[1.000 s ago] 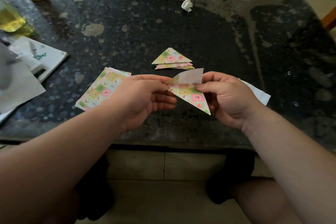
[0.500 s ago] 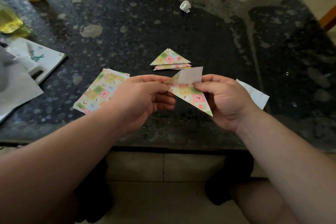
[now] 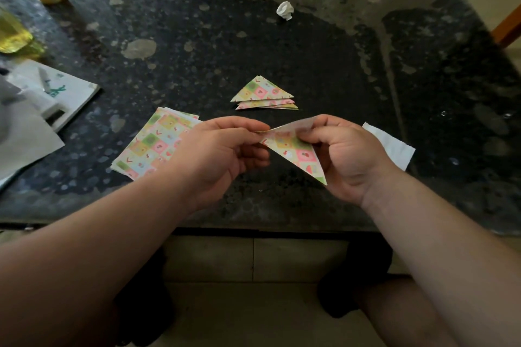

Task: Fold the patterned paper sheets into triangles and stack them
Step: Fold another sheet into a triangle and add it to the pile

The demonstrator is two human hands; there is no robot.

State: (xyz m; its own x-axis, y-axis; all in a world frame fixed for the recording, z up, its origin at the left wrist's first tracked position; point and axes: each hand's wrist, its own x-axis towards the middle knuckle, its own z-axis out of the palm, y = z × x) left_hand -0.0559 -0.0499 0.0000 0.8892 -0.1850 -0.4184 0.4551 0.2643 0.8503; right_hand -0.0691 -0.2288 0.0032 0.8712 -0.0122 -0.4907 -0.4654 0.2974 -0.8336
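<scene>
Both hands hold one patterned sheet [image 3: 296,149] above the table's near edge, folded nearly into a triangle. My left hand [image 3: 222,155] pinches its left corner. My right hand [image 3: 346,155] grips its right side, thumb on top. A stack of folded patterned triangles [image 3: 263,93] lies on the dark table [image 3: 310,51] just beyond the hands. A pile of flat unfolded patterned sheets [image 3: 152,144] lies to the left, partly hidden by my left hand.
A white paper slip [image 3: 392,144] lies right of my right hand. A crumpled white ball [image 3: 285,10] sits far back. White papers and a box [image 3: 42,98] occupy the left edge, with a yellow bottle [image 3: 14,34] behind them.
The white upper flap of the held sheet has come down onto the patterned half, so the sheet now looks almost flat. Both hands stayed in place.
</scene>
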